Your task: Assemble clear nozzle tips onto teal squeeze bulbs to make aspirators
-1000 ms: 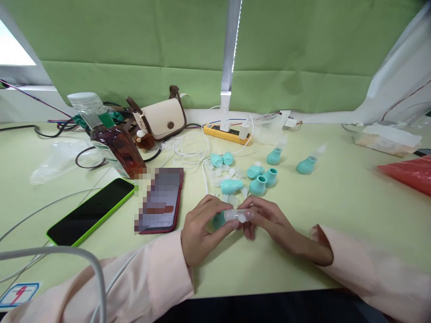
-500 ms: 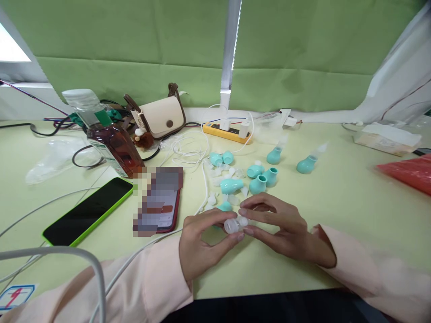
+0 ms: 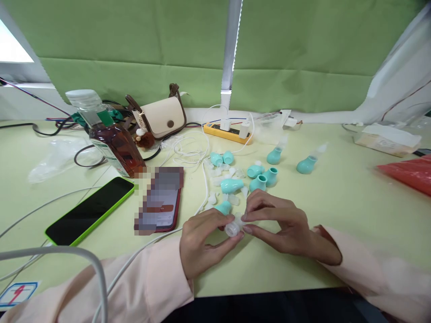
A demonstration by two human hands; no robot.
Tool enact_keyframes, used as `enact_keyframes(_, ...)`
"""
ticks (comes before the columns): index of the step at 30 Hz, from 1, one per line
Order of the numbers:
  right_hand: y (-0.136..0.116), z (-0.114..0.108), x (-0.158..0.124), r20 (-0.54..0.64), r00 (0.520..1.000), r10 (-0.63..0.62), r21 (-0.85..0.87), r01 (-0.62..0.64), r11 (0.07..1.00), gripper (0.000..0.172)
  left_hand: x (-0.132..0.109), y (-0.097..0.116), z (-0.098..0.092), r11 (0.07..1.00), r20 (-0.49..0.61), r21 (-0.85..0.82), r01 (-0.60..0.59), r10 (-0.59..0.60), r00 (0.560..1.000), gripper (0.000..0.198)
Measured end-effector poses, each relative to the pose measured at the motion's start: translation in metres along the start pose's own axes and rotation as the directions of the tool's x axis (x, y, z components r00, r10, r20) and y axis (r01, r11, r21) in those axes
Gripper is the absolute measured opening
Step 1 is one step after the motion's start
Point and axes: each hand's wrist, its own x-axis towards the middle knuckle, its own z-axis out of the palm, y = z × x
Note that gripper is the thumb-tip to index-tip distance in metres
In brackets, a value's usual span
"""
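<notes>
Both the left hand (image 3: pixel 202 242) and right hand (image 3: pixel 283 226) pinch, near centre: the first a clear tube (image 3: pixel 232 229), the other apparently a whitish piece (image 3: pixel 240 219) at its right. Uneven squeezing could flick either among the teal bulbs (image 3: pixel 231 185) farther off.

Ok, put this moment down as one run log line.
left hand: pinching clear tubular piece | right hand: at its other end | beyond: teal bulbs, translucent parts | left: green-cased phone, red-cased phone
</notes>
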Motion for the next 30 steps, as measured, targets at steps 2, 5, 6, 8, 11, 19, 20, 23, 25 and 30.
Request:
enact_keyframes(2,-0.0002,-0.0018,0.0011,0.037,0.999,0.029,0.037,-0.031,0.999,0.020,0.0004,0.0000,0.0001,1.000,0.009,0.013,-0.012,0.012,1.000,0.015)
enact_keyframes(5,-0.0001,-0.0034,0.0018,0.027,0.999,0.041,0.057,-0.043,0.997,0.024,0.0019,0.0000,-0.0004,0.999,-0.006,0.026,-0.047,0.047,0.999,0.016)
enact_keyframes(6,0.0002,-0.0036,0.0018,0.011,0.999,0.034,0.049,-0.034,0.998,0.027,0.0024,0.0002,-0.0007,0.997,-0.011,0.028,-0.066,0.066,0.998,0.017)
enact_keyframes(8,0.0012,-0.0037,0.0012,0.012,1.000,0.016,0.010,-0.016,1.000,0.030,0.0031,0.0004,-0.0013,0.995,-0.009,0.026,-0.093,0.094,0.996,0.017)
enact_keyframes(11,0.0034,-0.0033,-0.0003,0.053,0.998,-0.044,-0.076,0.048,0.996,0.030,0.0028,0.0003,-0.0014,0.995,0.000,0.028,-0.091,0.091,0.996,0.017)
enact_keyframes(19,0.0081,-0.0051,-0.0030,0.104,0.972,-0.211,-0.287,0.232,0.930,0.027,0.0017,-0.0002,0.0007,0.993,0.019,0.047,-0.105,0.105,0.994,0.016)
enact_keyframes(20,0.0083,-0.0053,-0.0029,0.103,0.973,-0.208,-0.281,0.229,0.932,0.027,0.0018,0.0002,0.0004,0.993,0.021,0.048,-0.108,0.107,0.994,0.015)
enact_keyframes(23,0.0088,-0.0050,-0.0023,0.086,0.981,-0.176,-0.215,0.191,0.958,0.025,0.0016,0.0014,-0.0006,0.993,0.040,0.053,-0.102,0.100,0.994,0.014)
enact_keyframes(25,0.0091,-0.0043,-0.0016,0.079,0.987,-0.143,-0.151,0.154,0.976,0.022,0.0009,0.0018,-0.0009,0.994,0.055,0.059,-0.091,0.087,0.995,0.013)
enact_keyframes(30,0.0086,-0.0024,0.0000,0.104,0.992,-0.068,-0.050,0.073,0.996,0.013,-0.0010,-0.0003,0.0004,0.995,0.061,0.063,-0.079,0.075,0.995,0.011)
